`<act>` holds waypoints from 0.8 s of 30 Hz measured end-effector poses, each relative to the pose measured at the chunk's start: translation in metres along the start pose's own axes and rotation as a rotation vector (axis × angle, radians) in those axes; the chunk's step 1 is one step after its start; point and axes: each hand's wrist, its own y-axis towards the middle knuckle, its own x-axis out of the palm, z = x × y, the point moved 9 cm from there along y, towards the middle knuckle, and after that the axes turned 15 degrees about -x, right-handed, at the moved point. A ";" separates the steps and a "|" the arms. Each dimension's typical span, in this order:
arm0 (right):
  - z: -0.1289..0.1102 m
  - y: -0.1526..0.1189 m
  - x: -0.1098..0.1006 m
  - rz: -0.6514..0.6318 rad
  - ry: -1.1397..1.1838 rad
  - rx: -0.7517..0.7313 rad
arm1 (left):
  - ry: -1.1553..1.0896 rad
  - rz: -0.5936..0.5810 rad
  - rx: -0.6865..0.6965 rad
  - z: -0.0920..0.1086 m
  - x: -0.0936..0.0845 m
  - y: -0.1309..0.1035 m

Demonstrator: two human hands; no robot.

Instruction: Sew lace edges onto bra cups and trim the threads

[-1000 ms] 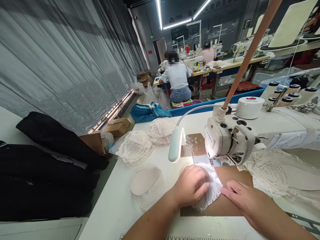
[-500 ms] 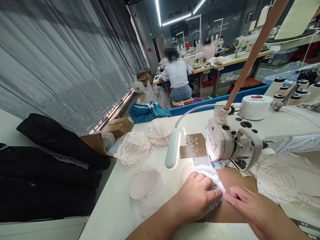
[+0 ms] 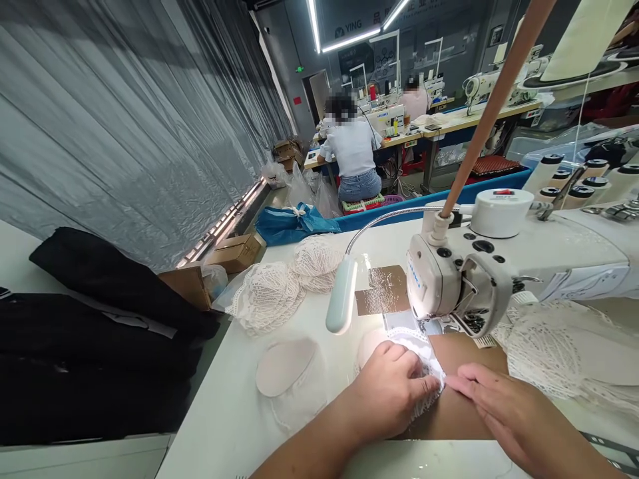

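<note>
A white lace bra cup [image 3: 413, 340] lies on the brown-covered part of the sewing table, lit by a lamp, its far edge near the needle area of the white sewing machine [image 3: 432, 283]. My left hand [image 3: 392, 389] rests over the cup with curled fingers, its thumb pressing the lace near the right edge. At that same edge, the fingertips of my right hand [image 3: 499, 402] pinch the lace, thumb and forefinger close together. Part of the cup is hidden under my left hand.
A plain beige cup [image 3: 287, 372] lies on the white tabletop to the left. Stacked lace cups [image 3: 269, 296] stand behind it, and more lace pieces [image 3: 544, 346] lie right of the machine. A lamp head [image 3: 342, 296] hangs low. A seated co-worker [image 3: 354, 156] is farther back.
The view has shifted slightly, so most things sit a little farther left. Both hands keep nearly the same hold on the lace cup.
</note>
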 end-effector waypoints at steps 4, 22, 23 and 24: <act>0.002 0.001 0.008 -0.081 -0.149 0.041 | -0.033 0.004 0.007 0.000 -0.003 0.001; -0.009 0.007 0.001 0.042 -0.218 -0.054 | 0.109 -0.032 -0.097 -0.007 0.005 0.009; -0.009 0.007 0.001 0.038 -0.223 -0.051 | 0.106 -0.035 -0.094 -0.008 0.006 0.009; -0.008 0.007 0.002 0.031 -0.233 -0.041 | 0.103 -0.039 -0.089 -0.009 0.006 0.010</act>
